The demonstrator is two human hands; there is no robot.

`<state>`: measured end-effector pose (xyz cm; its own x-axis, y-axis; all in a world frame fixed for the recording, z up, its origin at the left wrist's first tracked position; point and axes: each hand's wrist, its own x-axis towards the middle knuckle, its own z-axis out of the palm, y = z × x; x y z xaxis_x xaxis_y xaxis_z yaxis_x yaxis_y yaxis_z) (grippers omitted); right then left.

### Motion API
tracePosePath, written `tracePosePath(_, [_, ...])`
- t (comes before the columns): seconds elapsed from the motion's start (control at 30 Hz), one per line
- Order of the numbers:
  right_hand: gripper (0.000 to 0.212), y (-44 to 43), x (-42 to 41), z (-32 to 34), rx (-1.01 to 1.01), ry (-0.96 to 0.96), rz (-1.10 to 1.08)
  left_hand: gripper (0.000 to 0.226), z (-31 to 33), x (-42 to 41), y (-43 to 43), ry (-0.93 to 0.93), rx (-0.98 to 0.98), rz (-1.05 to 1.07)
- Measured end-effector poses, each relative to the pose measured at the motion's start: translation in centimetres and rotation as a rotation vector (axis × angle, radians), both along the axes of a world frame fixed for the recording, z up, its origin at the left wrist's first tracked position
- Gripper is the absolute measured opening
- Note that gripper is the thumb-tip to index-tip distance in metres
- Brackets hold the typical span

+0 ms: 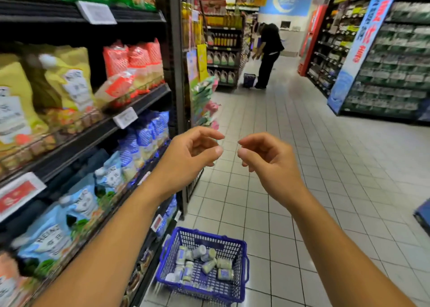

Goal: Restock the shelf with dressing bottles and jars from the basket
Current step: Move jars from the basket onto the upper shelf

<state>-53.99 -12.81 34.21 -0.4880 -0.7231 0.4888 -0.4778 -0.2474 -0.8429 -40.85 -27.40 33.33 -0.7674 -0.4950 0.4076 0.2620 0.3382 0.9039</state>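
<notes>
Below, pale jars (224, 274) lie toppled every way in a blue plastic basket (204, 291). Left hand (188, 158) and right hand (267, 160) hover loosely curled, empty.

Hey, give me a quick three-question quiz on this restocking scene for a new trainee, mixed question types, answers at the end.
1. True or false: the left hand and the right hand are both empty.
2. Where is the basket? A in a hand, B on the floor by the shelf, C on a trolley.
3. In one word, what lies in the basket?

Key: 1 true. 2 B. 3 jars.
</notes>
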Motion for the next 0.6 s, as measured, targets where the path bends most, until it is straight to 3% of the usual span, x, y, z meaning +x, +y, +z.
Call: tracePosePath(0.6, [0.017,-15.9,-11.8,-11.9,0.180,-0.248,-0.225,0.019,-12.3,-13.8,-17.9,-0.159,0.226,-0.146])
